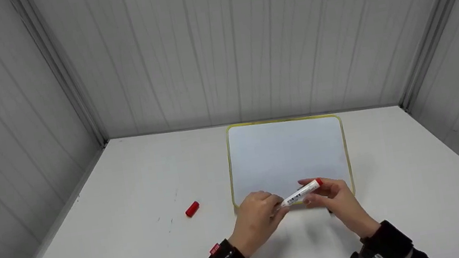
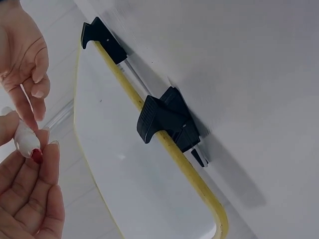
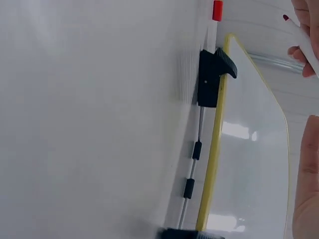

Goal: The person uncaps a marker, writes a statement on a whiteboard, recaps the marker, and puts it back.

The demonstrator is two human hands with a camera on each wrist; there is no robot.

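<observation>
A white marker with a red end lies slanted between my two hands, just over the near edge of a yellow-framed whiteboard. My left hand pinches its lower left end. The fingers of my right hand hold its upper right part. In the left wrist view the marker shows a red tip between fingertips. The right wrist view catches the marker at the top right, above the whiteboard. A red cap lies alone on the table to the left, also visible as the cap.
The white table is walled by grey panels on three sides. Black clips and a thin rod sit along the whiteboard's near edge; one clip shows in the right wrist view. The whiteboard face is blank.
</observation>
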